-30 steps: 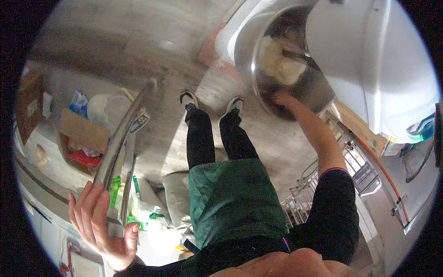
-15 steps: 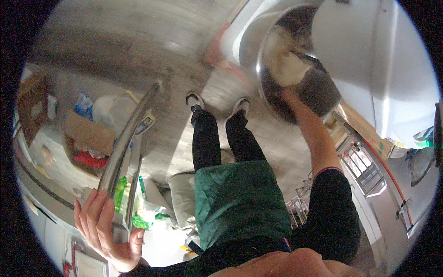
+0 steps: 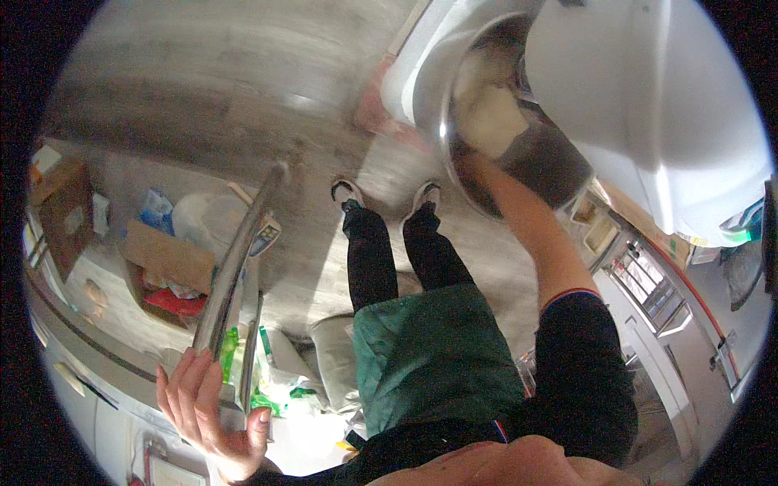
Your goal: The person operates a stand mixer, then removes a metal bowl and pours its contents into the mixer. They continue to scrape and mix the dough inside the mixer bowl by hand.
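Pale dough (image 3: 490,121) lies in the steel bowl (image 3: 559,158); the right hand (image 3: 476,168) reaches in beside it, grip too dim to tell, best kept low along the wall. Left hand (image 3: 207,415): grip spread apart, near the metal bar (image 3: 235,271).

Green apron (image 3: 438,356), black trousers (image 3: 370,263)

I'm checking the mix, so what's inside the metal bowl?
Pale dough and the right hand are in the metal bowl; whatever lies beneath the white machine and dough is hidden.
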`<act>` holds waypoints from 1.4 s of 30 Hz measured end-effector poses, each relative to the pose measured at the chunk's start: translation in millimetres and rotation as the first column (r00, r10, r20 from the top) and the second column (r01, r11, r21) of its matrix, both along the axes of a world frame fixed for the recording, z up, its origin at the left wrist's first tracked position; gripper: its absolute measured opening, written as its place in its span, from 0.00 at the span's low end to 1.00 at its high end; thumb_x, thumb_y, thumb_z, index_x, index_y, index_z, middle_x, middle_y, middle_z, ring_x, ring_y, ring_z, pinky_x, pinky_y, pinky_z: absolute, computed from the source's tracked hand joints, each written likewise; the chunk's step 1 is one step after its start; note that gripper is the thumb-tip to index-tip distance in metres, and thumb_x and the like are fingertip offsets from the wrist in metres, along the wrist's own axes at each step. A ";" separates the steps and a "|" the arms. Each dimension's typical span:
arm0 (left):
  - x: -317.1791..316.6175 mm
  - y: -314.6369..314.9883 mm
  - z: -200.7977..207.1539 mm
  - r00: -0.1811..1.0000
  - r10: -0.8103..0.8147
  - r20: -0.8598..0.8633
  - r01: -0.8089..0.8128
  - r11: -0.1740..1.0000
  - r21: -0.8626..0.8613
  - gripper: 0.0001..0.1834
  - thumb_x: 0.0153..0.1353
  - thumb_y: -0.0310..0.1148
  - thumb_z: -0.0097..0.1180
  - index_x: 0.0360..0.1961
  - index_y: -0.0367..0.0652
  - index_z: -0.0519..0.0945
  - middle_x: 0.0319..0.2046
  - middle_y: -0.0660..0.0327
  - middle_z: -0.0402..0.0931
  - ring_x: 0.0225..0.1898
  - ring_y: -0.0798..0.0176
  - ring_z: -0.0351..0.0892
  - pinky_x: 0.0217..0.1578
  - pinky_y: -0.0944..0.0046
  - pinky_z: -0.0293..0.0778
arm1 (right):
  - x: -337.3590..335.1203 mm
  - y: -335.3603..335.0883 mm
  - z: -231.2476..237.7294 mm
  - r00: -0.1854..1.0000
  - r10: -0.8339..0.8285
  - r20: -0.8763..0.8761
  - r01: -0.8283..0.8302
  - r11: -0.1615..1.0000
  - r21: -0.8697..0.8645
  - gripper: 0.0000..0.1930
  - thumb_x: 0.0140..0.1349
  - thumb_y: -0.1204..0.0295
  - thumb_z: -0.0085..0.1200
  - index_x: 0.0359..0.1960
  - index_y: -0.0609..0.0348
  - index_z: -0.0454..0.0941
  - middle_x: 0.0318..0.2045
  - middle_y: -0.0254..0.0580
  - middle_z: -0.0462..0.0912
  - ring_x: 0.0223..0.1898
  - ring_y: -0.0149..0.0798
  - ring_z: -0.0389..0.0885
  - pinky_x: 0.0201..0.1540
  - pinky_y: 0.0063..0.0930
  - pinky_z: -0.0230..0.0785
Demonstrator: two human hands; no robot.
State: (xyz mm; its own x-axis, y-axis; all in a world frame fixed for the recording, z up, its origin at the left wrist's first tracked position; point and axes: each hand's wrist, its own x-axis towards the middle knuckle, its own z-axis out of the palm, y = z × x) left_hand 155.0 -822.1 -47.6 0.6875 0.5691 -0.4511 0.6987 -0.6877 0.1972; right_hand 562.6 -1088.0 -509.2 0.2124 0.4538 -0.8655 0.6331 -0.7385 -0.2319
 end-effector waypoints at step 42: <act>2.3 -2.2 3.2 1.000 0.010 -0.017 -0.011 1.000 -0.011 0.32 0.62 0.56 0.46 0.53 0.38 0.71 0.50 0.49 0.73 0.55 0.44 0.71 0.61 0.35 0.52 | 17.6 -15.6 3.9 0.999 -0.036 0.024 0.035 0.998 0.047 0.31 0.56 0.54 0.56 0.59 0.56 0.67 0.60 0.52 0.66 0.62 0.55 0.62 0.62 0.46 0.56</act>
State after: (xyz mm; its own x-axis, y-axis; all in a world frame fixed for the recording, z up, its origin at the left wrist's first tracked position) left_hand 157.4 -824.3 -44.4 0.6735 0.5709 -0.4695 0.7092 -0.6781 0.1929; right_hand 580.2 -1103.6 -505.3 0.2503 0.4851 -0.8379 0.6126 -0.7495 -0.2509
